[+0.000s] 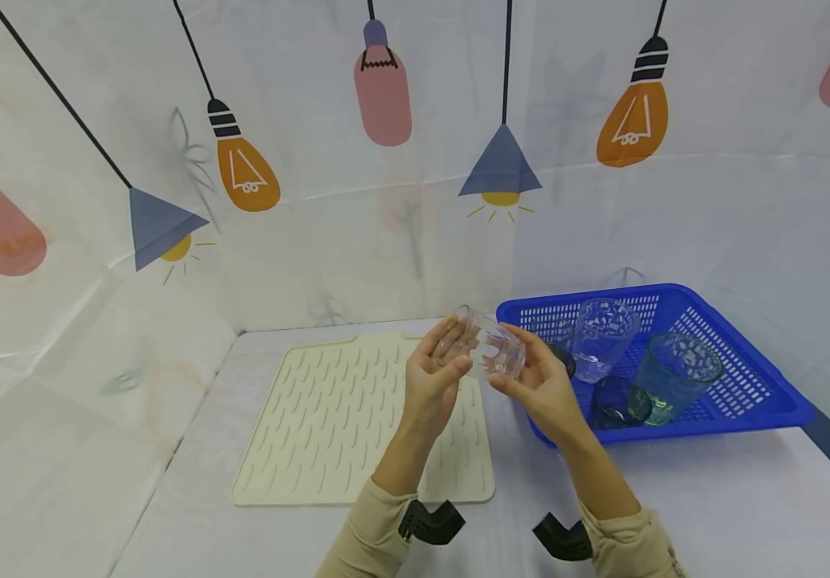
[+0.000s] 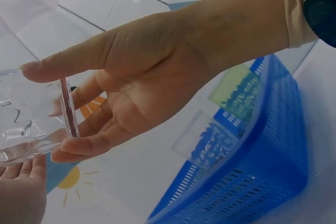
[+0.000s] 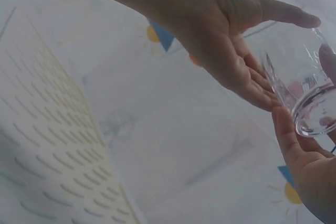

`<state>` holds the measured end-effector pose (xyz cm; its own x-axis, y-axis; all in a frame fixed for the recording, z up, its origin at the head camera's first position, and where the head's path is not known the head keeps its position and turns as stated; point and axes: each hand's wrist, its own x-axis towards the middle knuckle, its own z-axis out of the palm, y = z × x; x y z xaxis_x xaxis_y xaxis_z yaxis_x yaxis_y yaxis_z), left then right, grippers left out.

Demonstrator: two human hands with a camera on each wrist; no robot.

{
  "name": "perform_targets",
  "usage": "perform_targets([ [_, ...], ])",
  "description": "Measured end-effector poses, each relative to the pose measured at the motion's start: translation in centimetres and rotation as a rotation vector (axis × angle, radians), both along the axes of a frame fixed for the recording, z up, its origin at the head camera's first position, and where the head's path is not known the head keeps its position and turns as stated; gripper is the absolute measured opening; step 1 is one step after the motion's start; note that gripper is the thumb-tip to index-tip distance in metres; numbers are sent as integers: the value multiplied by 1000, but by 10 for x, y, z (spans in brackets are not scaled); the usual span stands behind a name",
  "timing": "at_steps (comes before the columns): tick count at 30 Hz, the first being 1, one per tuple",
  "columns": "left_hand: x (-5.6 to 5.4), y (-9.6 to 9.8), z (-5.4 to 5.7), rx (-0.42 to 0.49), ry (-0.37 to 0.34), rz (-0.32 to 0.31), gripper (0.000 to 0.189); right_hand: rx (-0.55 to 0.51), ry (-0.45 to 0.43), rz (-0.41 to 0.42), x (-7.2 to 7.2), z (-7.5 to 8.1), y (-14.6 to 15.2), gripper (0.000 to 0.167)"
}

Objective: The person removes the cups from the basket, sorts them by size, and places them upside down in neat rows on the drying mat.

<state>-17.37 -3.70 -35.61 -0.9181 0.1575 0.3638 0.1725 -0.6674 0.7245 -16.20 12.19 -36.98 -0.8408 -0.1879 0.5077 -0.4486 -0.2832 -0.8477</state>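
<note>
A clear drinking glass (image 1: pixel 483 345) is held in the air, tilted on its side, between both hands. My left hand (image 1: pixel 435 373) grips it from the left, thumb on the near side and fingers behind. From the right, my right hand (image 1: pixel 541 385) holds the other end between thumb and fingers. In the left wrist view, the thumb and fingers of the left hand (image 2: pixel 131 77) span the glass (image 2: pixel 31 114). The right wrist view shows the right hand (image 3: pixel 220 35) around the glass (image 3: pixel 299 77), whose round edge faces the camera.
A cream ribbed drying mat (image 1: pixel 350 417) lies on the white table (image 1: pixel 184 498), behind and left of the hands. At the right, a blue plastic basket (image 1: pixel 754 401) holds several glasses, including a clear one (image 1: pixel 603 341), a greenish one (image 1: pixel 675 377) and a dark one (image 1: pixel 610 404). A patterned sheet (image 1: pixel 299 257) hangs behind.
</note>
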Motion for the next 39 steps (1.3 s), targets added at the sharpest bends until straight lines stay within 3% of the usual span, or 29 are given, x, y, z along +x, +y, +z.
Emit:
perform_targets([
  [6,-1,-9,-6,-118,73,1,111,-53,10,48,-1,0,4,55],
  [11,3,-21,-16,-220,97,41,108,-89,3,81,-5,2,9,53],
  [15,9,-34,-30,-381,130,94,95,-90,-12,93,-9,4,15,51],
  [19,17,-52,-47,-696,201,235,71,-73,-37,108,-13,6,20,51],
  [22,22,-69,-59,-931,262,354,64,-54,-62,117,-16,7,23,50],
  [24,26,-82,-68,-1040,306,423,63,-46,-76,128,-18,8,24,49],
  [30,37,-123,-89,-1274,380,601,62,-50,-88,168,-24,9,29,47],
  [34,47,-152,-100,-1442,346,688,63,-40,-102,170,-27,9,30,47],
  [37,52,-175,-109,-1511,367,746,58,-35,-120,169,-30,8,30,48],
  [39,53,-193,-115,-1525,420,786,53,-30,-131,169,-31,7,30,48],
])
